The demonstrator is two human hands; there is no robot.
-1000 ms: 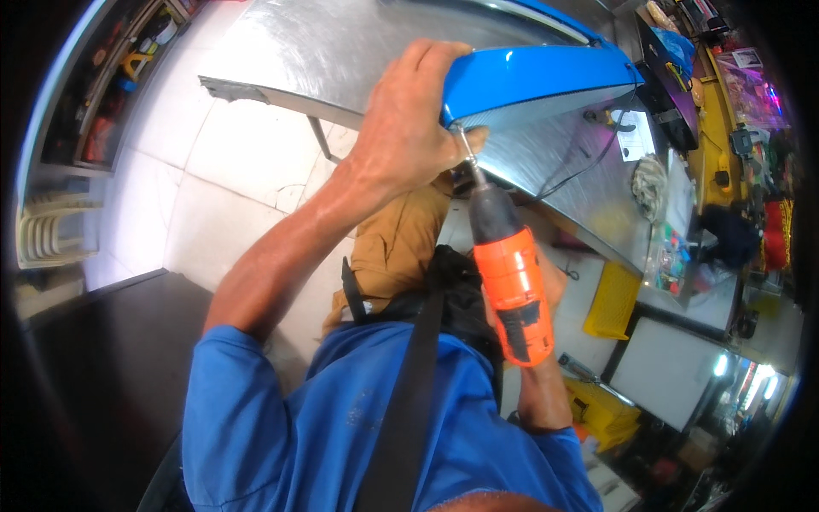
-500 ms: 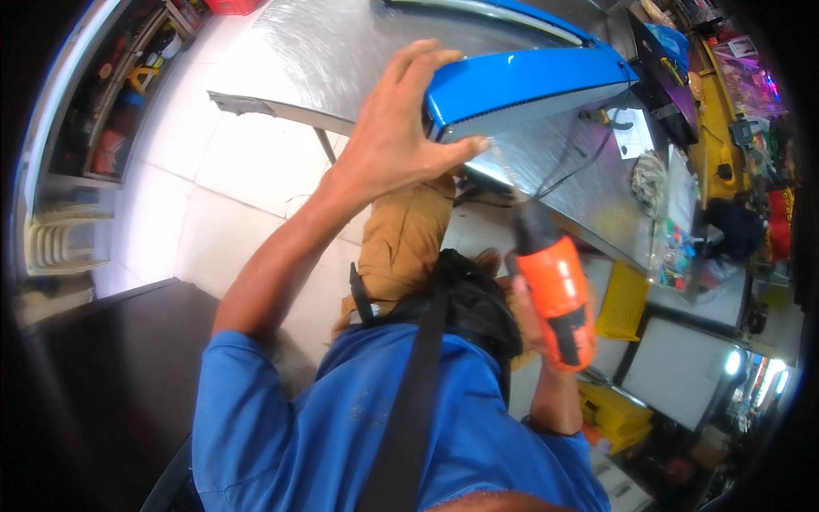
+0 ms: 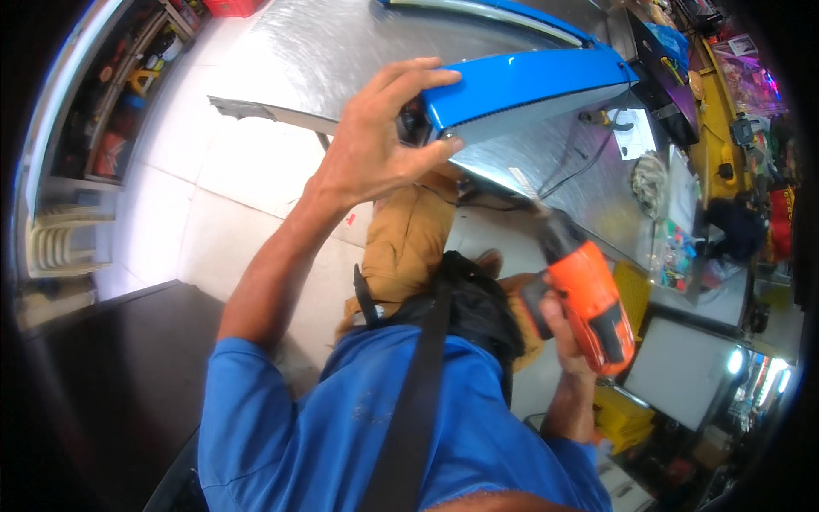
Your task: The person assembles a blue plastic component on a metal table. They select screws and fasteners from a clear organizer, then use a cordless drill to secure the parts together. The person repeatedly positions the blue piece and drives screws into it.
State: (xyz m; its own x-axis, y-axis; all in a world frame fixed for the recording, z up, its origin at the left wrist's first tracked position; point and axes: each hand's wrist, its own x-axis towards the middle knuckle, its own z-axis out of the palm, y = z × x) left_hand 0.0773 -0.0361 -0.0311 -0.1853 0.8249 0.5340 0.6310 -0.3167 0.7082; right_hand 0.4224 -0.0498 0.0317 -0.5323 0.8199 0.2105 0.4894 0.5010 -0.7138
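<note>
Orange-and-black cordless drill leads the scene, gripped low by the right hand, whose fingers wrap the handle; most of that palm is hidden. Its slim silver bit, a little blurred, points up toward the bench and stands apart from everything, perhaps angled off so the working end stays in plain sight. From where I stand, the shell looks like smooth moulded plastic with dark, rubbery-looking inlays.

Just beyond, the left hand arches around the near end of a long, glossy blue, gently curved casing, pinching it between fingertips on top and thumb at the lower corner, seemingly to keep that end from shifting. The casing lies at the front edge of a brushed metal table, narrowing toward the right, with a pale grey side and a finely ridged dark seam.

The tabletop is scuffed and reflective. A thin black cable trails beside the casing; dark-and-yellow pliers sit by a white paper sheet, near a crumpled greyish cloth, probably within right-hand reach. Behind lies a slim blue arch with a pale strip. Far left, cream plastic chairs stand stacked, presumably to save floor space.
</note>
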